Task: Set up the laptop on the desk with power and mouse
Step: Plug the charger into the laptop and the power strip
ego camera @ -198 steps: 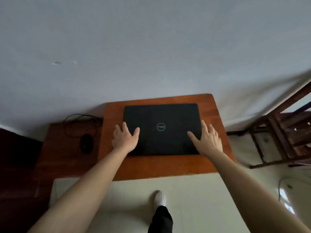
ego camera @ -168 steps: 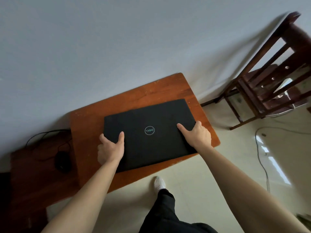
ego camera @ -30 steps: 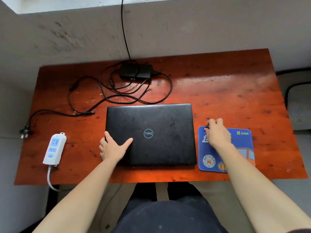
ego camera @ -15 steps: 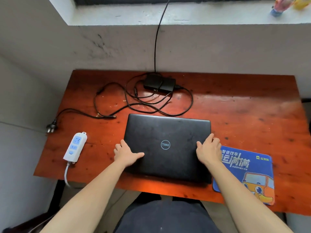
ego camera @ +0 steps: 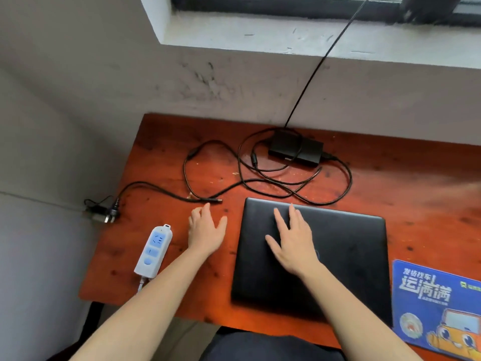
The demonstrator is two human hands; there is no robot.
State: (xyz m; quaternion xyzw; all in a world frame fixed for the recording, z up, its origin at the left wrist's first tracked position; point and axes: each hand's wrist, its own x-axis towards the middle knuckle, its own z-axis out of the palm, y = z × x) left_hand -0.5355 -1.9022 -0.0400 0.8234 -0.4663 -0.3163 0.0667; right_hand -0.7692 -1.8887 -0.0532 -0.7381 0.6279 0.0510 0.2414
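Reaching with left hand [ego camera: 207, 230], fingers spread wide and empty, over the bench [ego camera: 416, 178]; charger barrel plug [ego camera: 214, 201] lies just ahead of its fingertips, long axis running sideways, tip toward the closed laptop [ego camera: 338, 246]. Right hand [ego camera: 292, 239] rests flat and spread on the lid, farther from the plug. Power strip [ego camera: 154, 250] sits just left of the left hand. Left looks likeliest to grab the plug.
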